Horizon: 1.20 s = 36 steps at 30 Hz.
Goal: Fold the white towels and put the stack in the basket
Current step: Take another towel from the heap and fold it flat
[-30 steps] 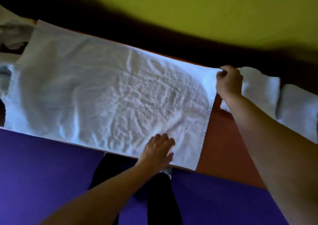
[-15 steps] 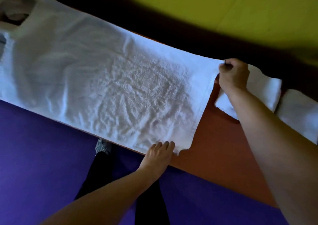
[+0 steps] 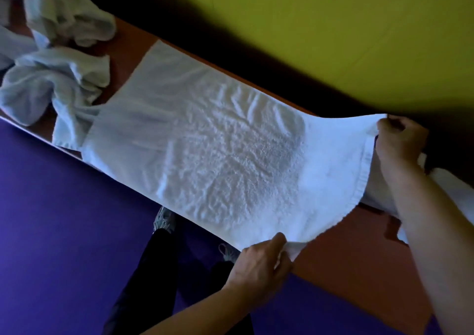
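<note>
A white towel [image 3: 218, 152] lies spread lengthwise along the narrow reddish worktop [image 3: 341, 255], its right end raised off the surface. The left hand [image 3: 259, 263] pinches the near right corner, thumb on top and fingers curled under the cloth; the right hand [image 3: 400, 142] has its grip closed on the far right corner, fingers wrapped over the hem. Between the two hands the hemmed edge hangs in a loose curve. Under the right forearm, at the right end of the worktop, lie folded white towels [image 3: 454, 193] (how many cannot be told). At the far left sits a heap of crumpled towels [image 3: 56, 60], touching the spread towel's left end. Purple floor [image 3: 51, 232] runs along the near side; a yellow-green wall [image 3: 333, 27] stands behind.
</note>
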Each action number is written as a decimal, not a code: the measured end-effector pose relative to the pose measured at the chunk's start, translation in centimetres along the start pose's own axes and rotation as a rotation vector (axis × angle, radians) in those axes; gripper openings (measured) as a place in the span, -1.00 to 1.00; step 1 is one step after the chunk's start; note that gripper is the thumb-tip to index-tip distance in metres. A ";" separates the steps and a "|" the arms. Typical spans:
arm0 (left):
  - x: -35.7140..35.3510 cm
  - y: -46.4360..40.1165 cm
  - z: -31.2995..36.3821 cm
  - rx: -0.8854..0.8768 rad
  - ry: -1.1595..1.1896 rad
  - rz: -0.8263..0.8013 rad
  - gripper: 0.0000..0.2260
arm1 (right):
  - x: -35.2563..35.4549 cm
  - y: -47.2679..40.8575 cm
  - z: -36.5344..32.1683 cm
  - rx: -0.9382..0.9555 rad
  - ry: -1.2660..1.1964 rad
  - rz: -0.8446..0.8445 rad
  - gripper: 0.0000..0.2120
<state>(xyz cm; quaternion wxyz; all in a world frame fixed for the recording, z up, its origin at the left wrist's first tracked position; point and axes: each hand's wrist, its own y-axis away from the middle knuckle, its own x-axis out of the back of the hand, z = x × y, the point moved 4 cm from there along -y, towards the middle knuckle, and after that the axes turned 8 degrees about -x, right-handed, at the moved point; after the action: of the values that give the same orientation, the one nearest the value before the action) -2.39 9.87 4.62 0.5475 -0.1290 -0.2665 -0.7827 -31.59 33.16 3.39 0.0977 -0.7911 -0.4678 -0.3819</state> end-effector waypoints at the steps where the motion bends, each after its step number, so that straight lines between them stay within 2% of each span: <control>1: 1.3 0.1 -0.4 0.029 0.019 0.051 -0.78 | -0.7 0.5 -0.9 -0.010 -0.033 -0.018 -0.72; 3: 4.7 0.4 -1.8 0.094 0.051 0.164 -0.72 | -2.6 1.7 -3.3 -0.014 -0.097 -0.048 -0.72; 7: 12.3 1.4 -5.4 0.185 0.044 0.398 -0.71 | -7.5 4.6 -9.0 -0.021 -0.179 -0.141 -0.70; 12: 19.8 5.2 -11.4 0.386 0.116 0.553 -0.71 | -14.9 8.0 -16.1 -0.034 -0.263 -0.204 -0.81; 15: 24.0 7.6 -14.9 0.450 0.194 0.625 -0.70 | -19.4 9.9 -20.6 -0.015 -0.224 -0.185 -0.82; 21: 29.6 10.4 -21.1 0.517 0.190 0.651 -0.68 | -29.0 15.4 -28.2 0.101 -0.067 -0.224 -0.78; 24: 31.9 10.8 -24.2 0.544 0.151 0.608 -0.64 | -33.4 17.3 -30.3 0.117 -0.049 -0.266 -0.76; 32: 35.5 9.8 -31.9 0.621 0.117 0.527 -0.67 | -40.9 19.5 -31.5 0.112 -0.027 -0.269 -0.82; 36: 35.5 9.0 -34.8 0.674 0.066 0.437 -0.65 | -42.1 20.8 -30.7 0.158 -0.048 -0.378 -0.72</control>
<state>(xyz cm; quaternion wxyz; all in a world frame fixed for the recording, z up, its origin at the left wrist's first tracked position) -3.97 -39.90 -4.09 0.7209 0.0292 -0.4570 -0.5203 -41.75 -21.86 -0.50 0.0750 -0.6880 -0.6384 -0.3369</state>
